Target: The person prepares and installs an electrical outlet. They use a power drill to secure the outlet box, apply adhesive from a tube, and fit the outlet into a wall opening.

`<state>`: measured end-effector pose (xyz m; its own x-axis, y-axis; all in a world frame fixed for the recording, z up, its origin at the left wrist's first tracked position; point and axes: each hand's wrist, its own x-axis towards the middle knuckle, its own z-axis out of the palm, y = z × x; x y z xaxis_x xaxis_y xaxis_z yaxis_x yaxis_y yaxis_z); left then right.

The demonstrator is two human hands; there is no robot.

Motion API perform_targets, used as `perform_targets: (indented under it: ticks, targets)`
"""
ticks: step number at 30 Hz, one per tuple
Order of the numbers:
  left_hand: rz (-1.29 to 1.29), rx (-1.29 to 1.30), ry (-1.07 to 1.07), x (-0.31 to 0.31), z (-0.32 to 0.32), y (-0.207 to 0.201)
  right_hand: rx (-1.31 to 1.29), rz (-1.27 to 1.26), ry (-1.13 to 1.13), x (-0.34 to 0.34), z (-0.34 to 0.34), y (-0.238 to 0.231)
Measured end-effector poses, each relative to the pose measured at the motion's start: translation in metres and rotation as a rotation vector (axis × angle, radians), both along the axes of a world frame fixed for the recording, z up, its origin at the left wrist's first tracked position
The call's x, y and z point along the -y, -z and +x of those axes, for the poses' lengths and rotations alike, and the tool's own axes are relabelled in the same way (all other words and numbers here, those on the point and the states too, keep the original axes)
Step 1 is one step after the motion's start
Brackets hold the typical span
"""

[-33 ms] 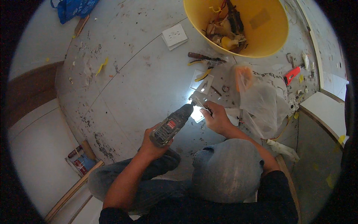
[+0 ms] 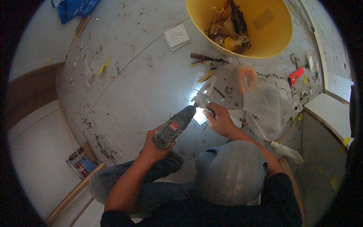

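Observation:
My left hand is wrapped round the grip of a dark cordless drill with a red label. The drill's nose tilts up and to the right, and bright light falls on the floor around it. My right hand grips a narrow metal hand tool, its head close against the drill's tip. Glare and my fingers hide its exact kind and whether the two touch. Just beyond lie a white plate and pliers with yellow-and-black handles.
A yellow bucket of scraps stands at the far side. White socket plates lie left of it. To the right are a clear plastic bag, an orange item and a red-handled tool. My bent knee rises between my arms.

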<state>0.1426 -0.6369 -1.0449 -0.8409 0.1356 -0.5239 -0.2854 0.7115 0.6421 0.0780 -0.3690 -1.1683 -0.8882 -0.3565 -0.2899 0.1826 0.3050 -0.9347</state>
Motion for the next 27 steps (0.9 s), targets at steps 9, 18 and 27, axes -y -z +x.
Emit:
perform_targets:
  ticks: [9, 18, 27]
  targets:
    - [-0.119, -0.215, 0.180, -0.020, -0.003, 0.009, -0.103, 0.020, 0.120, -0.019, 0.013, -0.001]
    - [0.022, -0.050, -0.008, -0.050, -0.005, -0.058, -0.172, -0.139, 0.226, -0.054, -0.035, -0.095]
    - [0.050, -0.090, -0.005, -0.075, -0.064, -0.162, -0.526, -0.036, 0.427, -0.052, -0.092, -0.203]
